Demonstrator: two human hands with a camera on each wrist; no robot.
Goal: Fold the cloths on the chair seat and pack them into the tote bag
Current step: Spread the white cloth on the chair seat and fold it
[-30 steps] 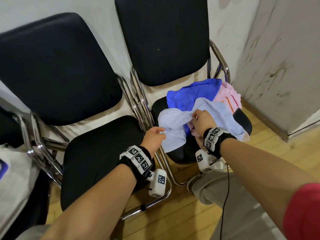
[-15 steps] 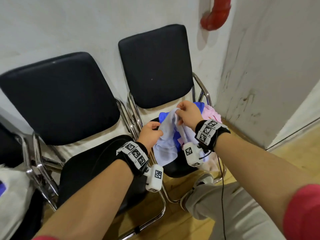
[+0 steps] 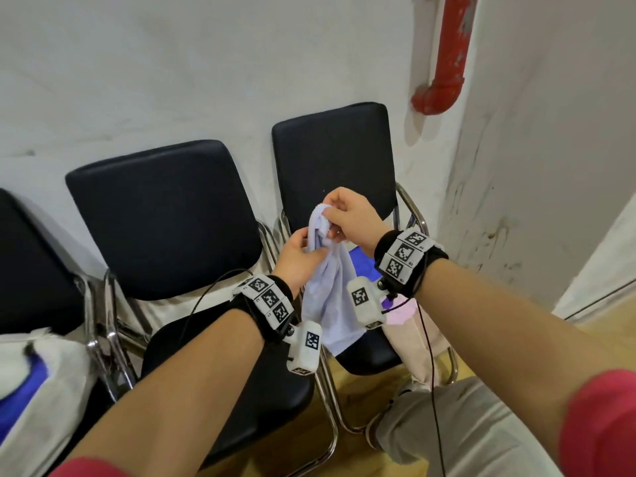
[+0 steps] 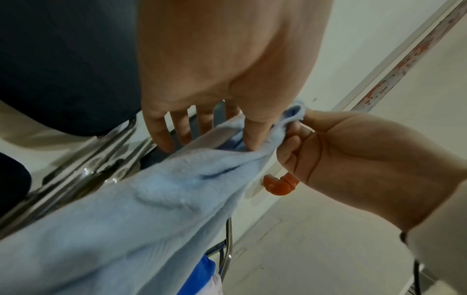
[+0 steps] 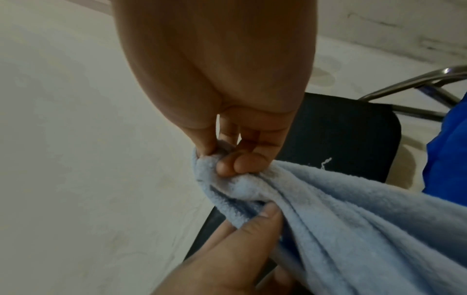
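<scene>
A light blue cloth [image 3: 330,297] hangs bunched in the air over the right chair seat [image 3: 371,356]. My right hand [image 3: 339,215] grips its top corner with curled fingers, which the right wrist view shows closely on the cloth [image 5: 353,209]. Just below, my left hand [image 3: 309,253] pinches an edge, thumb in front and fingers behind the cloth [image 4: 151,199]. A dark blue cloth [image 3: 361,259] and a pink cloth [image 3: 401,315] lie on that seat, mostly hidden. The white tote bag [image 3: 41,380] sits at the far left.
The middle chair [image 3: 165,215] has a bare black seat [image 3: 241,390] under my left forearm. Chrome chair frames [image 3: 110,339] stand between the seats. A red pipe [image 3: 447,63] runs down the wall, and a wall corner stands close on the right.
The light blue cloth has been lifted off the pile on the seat and now hangs in the air. My left hand took hold of its edge, and both hands rose.
</scene>
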